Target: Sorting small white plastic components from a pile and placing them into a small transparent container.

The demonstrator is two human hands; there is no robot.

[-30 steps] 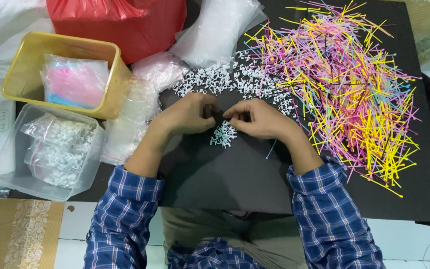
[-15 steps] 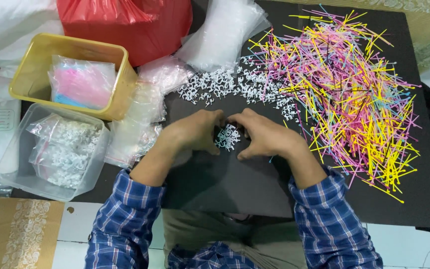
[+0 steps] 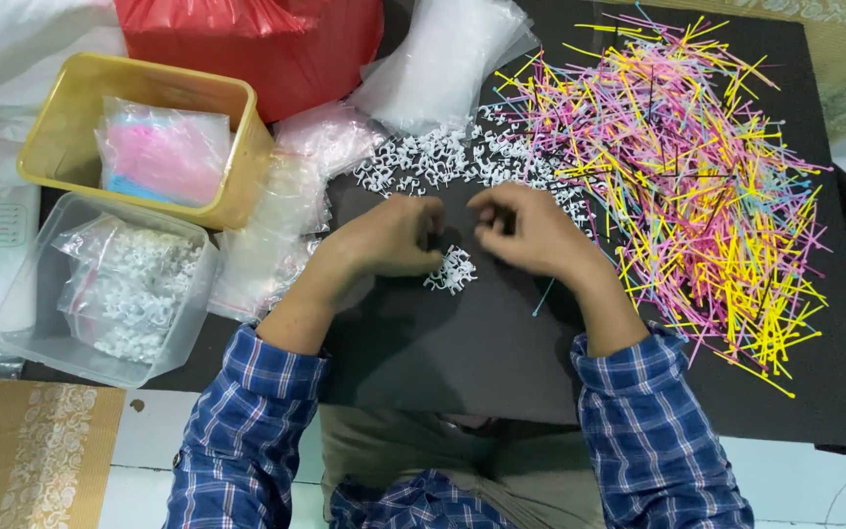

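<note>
My left hand (image 3: 394, 235) and my right hand (image 3: 531, 230) rest on a black table (image 3: 462, 343), a small gap between them. Both have their fingers curled inward, and whether either pinches anything is hidden. A small heap of white plastic pieces (image 3: 450, 269) lies just below the gap, touching my left fingertips. More white pieces (image 3: 433, 157) are scattered beyond the hands. A big pile of thin pink, yellow and blue sticks (image 3: 678, 167) spreads to the right of my right hand. One blue stick (image 3: 541, 298) lies by my right wrist.
A yellow tub (image 3: 70, 98) with a bag of pink and blue items stands at far left. Below it is a clear box (image 3: 22, 323) of bagged white pieces. Clear plastic bags (image 3: 443, 59) and a red bag (image 3: 276, 39) lie at the back.
My hands were joined over the small white heap. They have drawn apart and shifted slightly away from me, leaving the heap uncovered on the table.
</note>
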